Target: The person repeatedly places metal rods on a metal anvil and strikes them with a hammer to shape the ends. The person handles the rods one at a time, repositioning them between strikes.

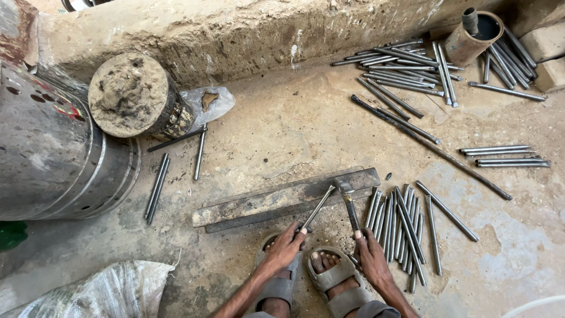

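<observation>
Dull grey metal rods (400,227) on a rough, dusty concrete floor (294,126) — a worn, rusty steel bar (282,199), a scuffed metal hammer (348,197).

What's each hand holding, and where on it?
Left hand holds a thin metal rod by its near end; right hand holds a hammer by the handle's lower end.

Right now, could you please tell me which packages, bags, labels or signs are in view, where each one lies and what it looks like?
Clear plastic bag: crumpled on the ground against the wall, beside the dirt-topped drum.
Woven sack: bottom left corner, whitish grey, slumped and creased.
Red patch: on the big grey metal drum at left; too blurred to tell label from paint.
No signs or screens.
</observation>
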Motion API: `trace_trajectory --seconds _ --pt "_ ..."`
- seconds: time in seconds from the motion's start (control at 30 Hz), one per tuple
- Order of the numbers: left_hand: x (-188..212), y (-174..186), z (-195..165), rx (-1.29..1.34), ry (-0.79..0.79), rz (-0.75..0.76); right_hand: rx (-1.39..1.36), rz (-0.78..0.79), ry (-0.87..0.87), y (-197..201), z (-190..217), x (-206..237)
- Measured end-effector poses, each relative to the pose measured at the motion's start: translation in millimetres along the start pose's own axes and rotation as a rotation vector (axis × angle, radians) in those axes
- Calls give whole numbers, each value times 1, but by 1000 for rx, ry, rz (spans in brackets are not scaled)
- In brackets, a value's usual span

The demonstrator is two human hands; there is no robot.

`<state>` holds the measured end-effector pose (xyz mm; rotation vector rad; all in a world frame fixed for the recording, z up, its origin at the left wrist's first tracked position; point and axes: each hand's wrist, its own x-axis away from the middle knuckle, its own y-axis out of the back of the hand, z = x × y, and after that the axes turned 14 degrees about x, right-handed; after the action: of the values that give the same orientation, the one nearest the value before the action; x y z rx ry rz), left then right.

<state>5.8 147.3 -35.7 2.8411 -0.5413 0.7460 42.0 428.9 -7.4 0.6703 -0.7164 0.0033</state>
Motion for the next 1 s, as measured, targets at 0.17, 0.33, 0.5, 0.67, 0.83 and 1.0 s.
trace_trajectory --seconds 0.17,0.33,0.5,0.67,0.83,1.0 --pt "7 14 -41 -103 292 24 -142 62 -9 4 0 4" --pt "0 30 -59 -179 205 48 -209 83 23 20 5 16" --pt "-8 33 -49 -198 168 36 -224 207 -60 44 30 37" --pt "-16 23 -44 -234 100 23 -70 136 -144 69 39 34" --pt "-22 15 -49 -350 -19 34 230 44 -28 82 4 16" --pt "-18 15 -61 -319 -6 44 458 29 -55 94 -14 -1"
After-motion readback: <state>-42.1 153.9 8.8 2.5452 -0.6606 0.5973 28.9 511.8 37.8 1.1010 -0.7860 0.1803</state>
